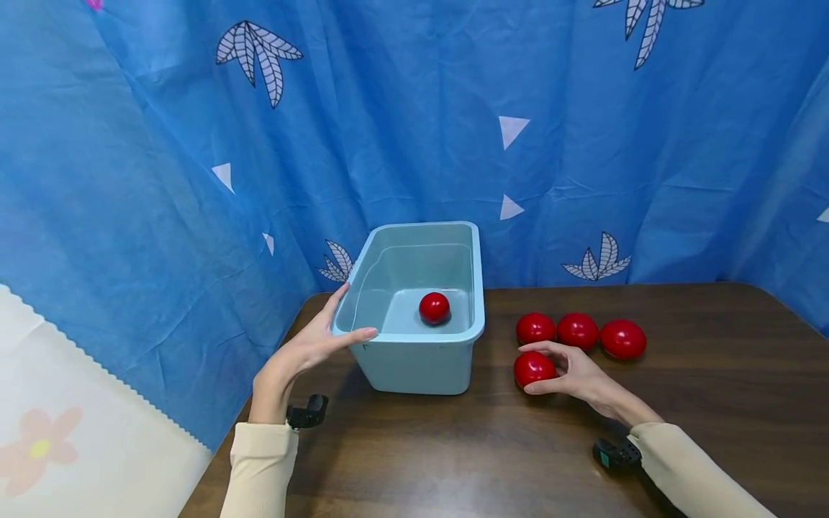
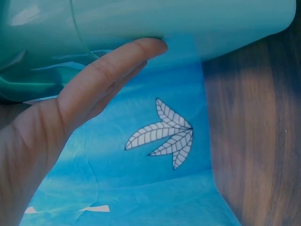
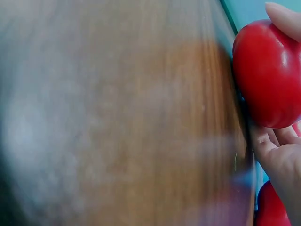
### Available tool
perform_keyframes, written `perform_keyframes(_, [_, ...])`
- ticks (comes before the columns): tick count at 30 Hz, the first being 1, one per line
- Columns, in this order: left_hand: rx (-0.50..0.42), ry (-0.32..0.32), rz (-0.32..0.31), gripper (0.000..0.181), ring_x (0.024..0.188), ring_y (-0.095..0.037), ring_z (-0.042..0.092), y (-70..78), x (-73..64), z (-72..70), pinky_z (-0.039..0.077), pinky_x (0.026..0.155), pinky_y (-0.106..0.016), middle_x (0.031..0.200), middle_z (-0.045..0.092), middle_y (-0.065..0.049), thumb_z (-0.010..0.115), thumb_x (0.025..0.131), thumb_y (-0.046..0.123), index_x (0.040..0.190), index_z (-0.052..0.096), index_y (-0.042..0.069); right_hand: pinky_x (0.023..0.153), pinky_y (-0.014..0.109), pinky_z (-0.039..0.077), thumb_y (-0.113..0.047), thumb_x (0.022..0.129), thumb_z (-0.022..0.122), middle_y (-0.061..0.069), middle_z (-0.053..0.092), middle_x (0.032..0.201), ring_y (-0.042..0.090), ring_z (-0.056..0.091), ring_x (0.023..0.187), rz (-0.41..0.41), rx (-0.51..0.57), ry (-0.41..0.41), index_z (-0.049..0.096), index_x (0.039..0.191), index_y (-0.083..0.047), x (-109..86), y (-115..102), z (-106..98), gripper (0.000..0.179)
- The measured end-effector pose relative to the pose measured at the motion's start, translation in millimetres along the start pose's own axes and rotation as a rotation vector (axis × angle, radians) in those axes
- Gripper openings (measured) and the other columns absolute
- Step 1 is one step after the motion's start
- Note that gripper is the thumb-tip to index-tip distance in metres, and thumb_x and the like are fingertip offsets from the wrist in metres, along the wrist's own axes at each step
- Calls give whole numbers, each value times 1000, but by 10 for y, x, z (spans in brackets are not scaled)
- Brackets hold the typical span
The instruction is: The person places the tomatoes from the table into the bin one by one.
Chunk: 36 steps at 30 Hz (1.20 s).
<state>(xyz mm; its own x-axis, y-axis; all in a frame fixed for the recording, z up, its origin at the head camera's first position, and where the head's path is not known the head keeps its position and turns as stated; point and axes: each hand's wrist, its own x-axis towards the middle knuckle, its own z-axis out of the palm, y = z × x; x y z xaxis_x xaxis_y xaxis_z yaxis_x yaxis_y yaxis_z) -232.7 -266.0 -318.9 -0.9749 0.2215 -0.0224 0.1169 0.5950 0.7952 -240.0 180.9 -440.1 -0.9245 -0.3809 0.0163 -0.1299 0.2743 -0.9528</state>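
Note:
A pale blue-green plastic bin (image 1: 414, 363) stands on the table with one red tomato (image 1: 434, 308) on its floor. My left hand (image 1: 312, 340) rests on the bin's near left corner, the thumb along the front rim. In the left wrist view its fingers (image 2: 108, 70) lie nearly straight against the outer wall. To the bin's right, my right hand (image 1: 576, 374) holds a glossy red tomato (image 1: 533, 369) between thumb and fingers. The right wrist view shows that tomato (image 3: 268, 75) large, with a fingertip (image 3: 287, 21) over its top.
Just behind the right hand, three more red tomatoes sit in a row: a left one (image 1: 535, 328), a middle one (image 1: 578, 332) and a right one (image 1: 623, 339). The dark wooden table (image 1: 414, 453) meets a blue patterned curtain (image 1: 414, 129) at the back and left.

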Motion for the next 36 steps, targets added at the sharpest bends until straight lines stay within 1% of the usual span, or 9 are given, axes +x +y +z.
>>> perform_keyframes(5, [11,2,7,113,147,-42,33,-16,-9,0,32,117,-69,170,18,-17,75,90,57,170,1,23,92,40,56,-21,84,87,25,52,148,41,51,127,6,11,34,58,145,-4,-34,-9,-14,69])
perform_keyframes(9, [11,-1,16,113,147,-42,33,-26,-6,-1,33,116,-69,169,19,-17,75,91,56,169,1,21,92,42,56,-22,84,87,26,49,150,42,50,128,11,15,54,56,146,-4,-69,-67,-57,71])
perform_keyframes(14, [5,-1,18,113,147,-43,32,-32,-9,-11,33,116,-70,169,19,-17,75,90,56,169,1,21,94,43,58,-18,87,84,27,40,156,47,44,134,-7,55,77,51,151,-4,-90,-243,-137,73])
perform_keyframes(18, [2,-6,15,113,147,-43,31,-27,-4,-7,32,116,-70,169,18,-17,74,90,56,169,1,21,94,40,59,-13,92,80,23,38,158,43,43,134,-36,126,91,48,153,-9,-60,-466,-254,70])
perform_keyframes(22, [6,-5,11,113,147,-43,31,-28,-7,-3,32,116,-70,169,18,-17,74,90,56,169,1,22,95,41,59,-12,96,76,19,39,157,36,43,134,-66,155,97,49,154,-17,31,-736,-349,64])
perform_keyframes(25, [5,-1,6,113,147,-44,31,-29,-12,-8,34,115,-70,169,19,-17,74,90,56,169,1,22,96,39,59,-14,98,74,16,40,157,33,45,133,-81,175,96,49,153,-21,130,-932,-350,61])
perform_keyframes(29, [-13,0,10,113,147,-44,33,-42,-23,-3,37,113,-70,168,21,-17,75,90,54,169,1,22,98,35,57,-16,98,74,11,38,158,33,45,135,-97,220,84,47,154,-22,269,-1151,-262,63])
perform_keyframes(33, [-39,-12,34,113,145,-43,34,-50,-18,7,39,113,-68,166,24,-17,75,90,52,169,1,21,99,31,56,-13,98,74,10,40,157,34,44,137,-129,253,65,45,156,-17,415,-1337,-135,65])
perform_keyframes(36, [-33,-8,40,113,145,-43,34,-44,-17,-3,38,113,-69,167,23,-16,75,90,52,169,1,22,99,30,56,-11,98,72,11,42,154,34,44,138,-160,276,51,44,156,-15,555,-1469,-61,65])
